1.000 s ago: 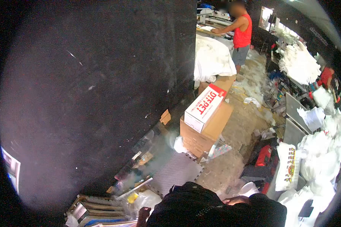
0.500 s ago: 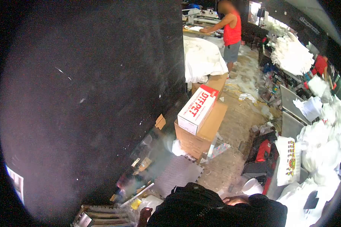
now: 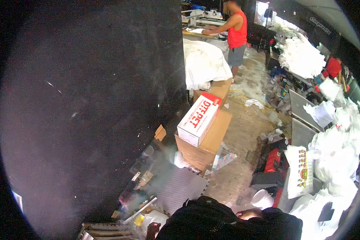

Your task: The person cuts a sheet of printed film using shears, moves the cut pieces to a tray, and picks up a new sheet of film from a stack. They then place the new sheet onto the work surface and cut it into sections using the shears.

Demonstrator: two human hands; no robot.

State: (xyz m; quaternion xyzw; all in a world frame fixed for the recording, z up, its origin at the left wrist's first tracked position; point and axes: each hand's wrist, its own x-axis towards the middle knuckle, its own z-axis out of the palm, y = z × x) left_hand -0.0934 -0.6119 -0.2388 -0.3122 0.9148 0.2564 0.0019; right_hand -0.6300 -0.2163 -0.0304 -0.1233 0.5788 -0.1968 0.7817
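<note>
At the lower edge, my left hand (image 3: 153,230) shows only in part beside my dark clothing, close to crumpled clear plastic wrap (image 3: 153,219). Its fingers are mostly hidden by the frame edge. My right hand (image 3: 250,214) peeks out over the front of my black shirt (image 3: 224,224), with the fingers tucked out of sight behind the cloth. Just beyond it on the floor lies a white bucket (image 3: 262,198). A grey foam mat (image 3: 182,190) is spread on the floor ahead of my left side.
A white and red box (image 3: 200,120) rests on a brown carton (image 3: 216,136). Farther off, a person in a red top (image 3: 237,34) leans over a press table. White garments (image 3: 336,156) pile up along the right, and a black wall (image 3: 88,100) runs along the left.
The room has shifted slightly left in view as my head turned a little right. My hands stay in nearly the same place.
</note>
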